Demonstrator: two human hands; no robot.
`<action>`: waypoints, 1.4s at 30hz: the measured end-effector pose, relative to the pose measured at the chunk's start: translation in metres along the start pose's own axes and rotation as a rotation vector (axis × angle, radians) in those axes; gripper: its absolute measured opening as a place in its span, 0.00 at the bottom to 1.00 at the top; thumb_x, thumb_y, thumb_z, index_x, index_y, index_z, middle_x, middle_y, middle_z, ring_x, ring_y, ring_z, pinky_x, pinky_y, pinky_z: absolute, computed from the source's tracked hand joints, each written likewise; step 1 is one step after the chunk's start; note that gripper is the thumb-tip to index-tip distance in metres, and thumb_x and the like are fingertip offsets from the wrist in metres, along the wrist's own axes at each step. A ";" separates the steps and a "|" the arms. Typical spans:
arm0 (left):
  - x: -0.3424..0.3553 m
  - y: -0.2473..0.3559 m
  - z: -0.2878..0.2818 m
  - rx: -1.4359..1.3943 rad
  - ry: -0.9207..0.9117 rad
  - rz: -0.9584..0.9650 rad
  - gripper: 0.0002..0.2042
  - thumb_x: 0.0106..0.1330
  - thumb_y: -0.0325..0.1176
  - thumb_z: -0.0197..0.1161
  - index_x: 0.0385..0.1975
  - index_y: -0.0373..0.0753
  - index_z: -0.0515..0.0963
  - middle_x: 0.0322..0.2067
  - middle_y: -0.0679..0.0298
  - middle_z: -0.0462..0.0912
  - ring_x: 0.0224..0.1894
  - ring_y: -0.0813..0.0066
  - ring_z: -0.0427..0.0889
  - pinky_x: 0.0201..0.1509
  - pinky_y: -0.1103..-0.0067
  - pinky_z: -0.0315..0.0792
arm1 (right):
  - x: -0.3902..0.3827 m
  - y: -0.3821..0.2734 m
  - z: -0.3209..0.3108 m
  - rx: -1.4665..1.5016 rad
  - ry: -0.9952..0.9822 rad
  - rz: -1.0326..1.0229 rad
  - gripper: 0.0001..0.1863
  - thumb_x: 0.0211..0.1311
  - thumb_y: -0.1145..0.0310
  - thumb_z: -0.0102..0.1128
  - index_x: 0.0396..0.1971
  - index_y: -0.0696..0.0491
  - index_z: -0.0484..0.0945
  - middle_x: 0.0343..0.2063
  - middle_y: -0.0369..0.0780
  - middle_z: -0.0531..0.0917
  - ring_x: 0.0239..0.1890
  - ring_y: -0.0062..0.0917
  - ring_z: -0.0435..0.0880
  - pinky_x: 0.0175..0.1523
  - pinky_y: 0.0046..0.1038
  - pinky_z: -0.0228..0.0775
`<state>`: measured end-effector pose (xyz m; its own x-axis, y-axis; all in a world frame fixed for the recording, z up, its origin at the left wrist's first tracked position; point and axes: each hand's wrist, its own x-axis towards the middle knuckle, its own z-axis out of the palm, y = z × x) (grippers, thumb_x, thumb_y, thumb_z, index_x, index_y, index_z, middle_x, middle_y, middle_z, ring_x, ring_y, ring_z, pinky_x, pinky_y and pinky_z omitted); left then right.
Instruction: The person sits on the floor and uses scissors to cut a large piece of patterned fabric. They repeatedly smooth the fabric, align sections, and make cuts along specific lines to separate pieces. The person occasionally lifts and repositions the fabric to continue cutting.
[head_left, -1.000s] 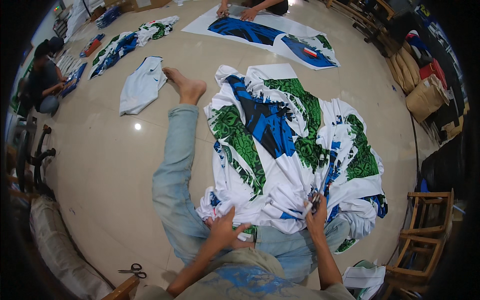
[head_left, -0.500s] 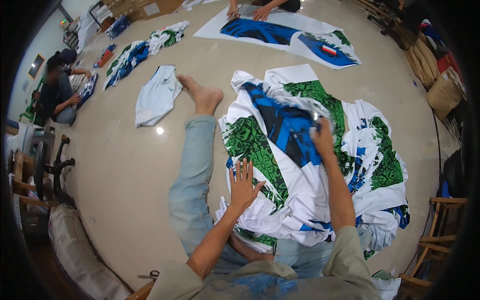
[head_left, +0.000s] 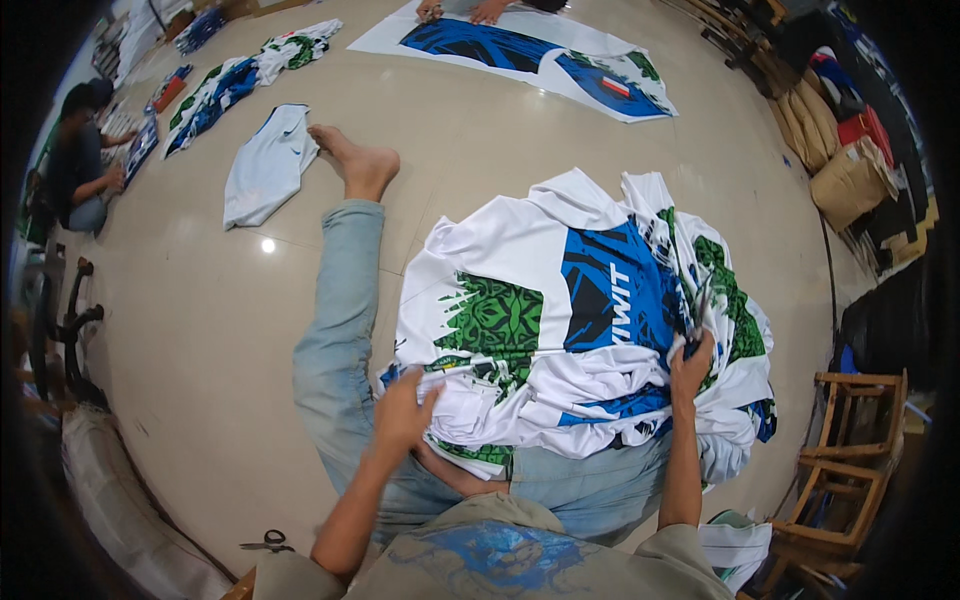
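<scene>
A big heap of printed fabric [head_left: 470, 245], white with green and blue patterned areas, lies bunched over my lap and the floor in front of me. My right hand [head_left: 692, 368] grips a pair of scissors [head_left: 699, 312], its metal blades pointing away from me over the right part of the heap. At the near left edge of the cloth is my left hand [head_left: 402, 410], its thumb apart from the fingers; the fingers are blurred, and whether they pinch any fabric is not clear.
A second pair of scissors [head_left: 268, 541] lies on the floor at lower left. A pale cloth piece [head_left: 268, 165] rests beside my bare foot [head_left: 360, 165]. Ahead, another person's hands work on a printed sheet [head_left: 480, 50]. Wooden stools [head_left: 840, 480] stand at right.
The fabric has been turned and spread differently, with a blue lettered panel now on top. My right hand has drawn nearer with the scissors; my left hand has lifted from lying flat and moved nearer me.
</scene>
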<state>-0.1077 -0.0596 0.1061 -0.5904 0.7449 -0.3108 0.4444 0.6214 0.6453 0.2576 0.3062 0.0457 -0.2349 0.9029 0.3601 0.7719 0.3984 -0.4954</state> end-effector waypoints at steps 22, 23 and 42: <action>0.169 0.022 -0.008 -0.848 -1.105 -0.172 0.34 0.53 0.32 0.71 0.62 0.31 0.67 0.54 0.58 0.77 0.56 0.74 0.75 0.59 0.80 0.68 | 0.012 -0.089 0.095 0.263 -0.341 -0.281 0.32 0.52 0.77 0.58 0.61 0.60 0.64 0.62 0.52 0.68 0.64 0.49 0.66 0.68 0.39 0.58; 0.164 0.015 -0.018 -0.821 -1.144 -0.252 0.35 0.53 0.31 0.71 0.63 0.31 0.66 0.56 0.58 0.76 0.59 0.74 0.73 0.62 0.80 0.66 | 0.002 -0.087 0.088 0.275 -0.381 -0.304 0.32 0.51 0.78 0.57 0.61 0.60 0.64 0.62 0.53 0.68 0.64 0.50 0.66 0.68 0.39 0.58; 0.268 0.021 0.038 0.519 0.267 0.676 0.38 0.66 0.59 0.53 0.70 0.41 0.56 0.72 0.53 0.50 0.74 0.51 0.48 0.71 0.45 0.43 | 0.014 -0.165 0.117 0.335 -0.138 -0.224 0.35 0.53 0.79 0.58 0.64 0.63 0.60 0.63 0.54 0.66 0.66 0.48 0.63 0.71 0.40 0.52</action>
<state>-0.2309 0.1623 0.0093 -0.2002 0.9508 0.2366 0.9653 0.1500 0.2139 0.0575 0.2718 0.0404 -0.4693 0.7920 0.3905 0.4632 0.5973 -0.6547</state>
